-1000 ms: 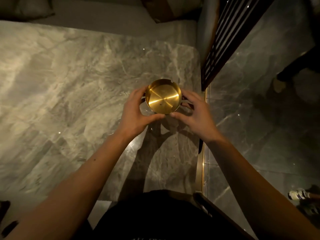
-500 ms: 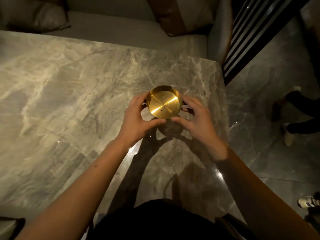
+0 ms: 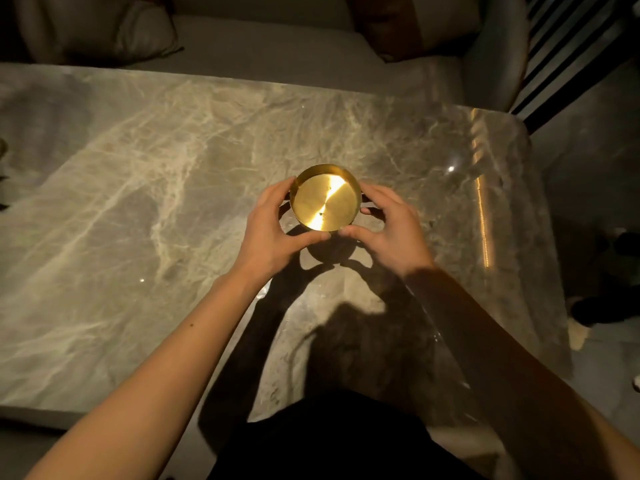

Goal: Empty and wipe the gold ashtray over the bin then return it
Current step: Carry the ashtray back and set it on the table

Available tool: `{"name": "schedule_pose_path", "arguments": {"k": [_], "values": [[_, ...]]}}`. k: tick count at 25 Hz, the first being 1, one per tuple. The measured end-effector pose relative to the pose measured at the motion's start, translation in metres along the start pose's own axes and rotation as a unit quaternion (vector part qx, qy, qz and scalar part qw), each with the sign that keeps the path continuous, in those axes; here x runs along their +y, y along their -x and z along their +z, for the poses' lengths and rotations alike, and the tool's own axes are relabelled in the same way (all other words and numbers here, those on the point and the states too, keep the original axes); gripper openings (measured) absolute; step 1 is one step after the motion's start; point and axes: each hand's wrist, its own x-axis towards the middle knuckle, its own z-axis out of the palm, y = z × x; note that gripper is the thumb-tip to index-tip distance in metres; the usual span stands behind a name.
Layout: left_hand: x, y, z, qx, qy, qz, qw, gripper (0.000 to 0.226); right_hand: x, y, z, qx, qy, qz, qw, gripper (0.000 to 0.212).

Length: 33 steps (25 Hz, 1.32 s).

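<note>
Marble table (image 3: pixel 173 209) fills the view, sofa (image 3: pixel 277 50) behind it. You've got the gold ashtray (image 3: pixel 325 199) cupped upright above the tabletop, left hand (image 3: pixel 273 226) and right hand (image 3: pixel 394 230) curled around its rim. Dark speck inside; no readable markings.

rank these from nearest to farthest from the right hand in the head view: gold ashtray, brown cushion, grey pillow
1. gold ashtray, touching the right hand on its left.
2. brown cushion, far side, top centre-right on the sofa.
3. grey pillow, far top left corner.
</note>
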Motion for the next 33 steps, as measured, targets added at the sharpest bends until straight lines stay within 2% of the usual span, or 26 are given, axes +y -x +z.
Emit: {"name": "schedule_pose_path", "arguments": {"k": [8,13,19,25,33], "values": [[-0.008,0.015,-0.025,0.064,-0.010,-0.038,0.997,0.098,-0.007,-0.023,0.028,-0.066,-0.006,-0.050,0.997,0.072],[-0.026,0.035,-0.069,0.105,-0.014,-0.056,0.993,0.093,-0.029,-0.031,0.075,-0.108,-0.012,-0.073,0.991,0.072],[-0.079,0.057,-0.163,0.136,-0.034,-0.086,0.986,0.095,-0.080,-0.044,0.174,-0.152,-0.010,-0.099,0.983,0.072],[-0.148,0.074,-0.281,0.138,-0.040,-0.099,0.985,0.094,-0.140,-0.055,0.298,-0.156,0.015,-0.108,0.982,0.074],[-0.232,0.124,-0.400,0.217,-0.039,-0.130,0.967,0.091,-0.201,-0.063,0.449,-0.222,0.032,-0.148,0.963,0.076]]}}
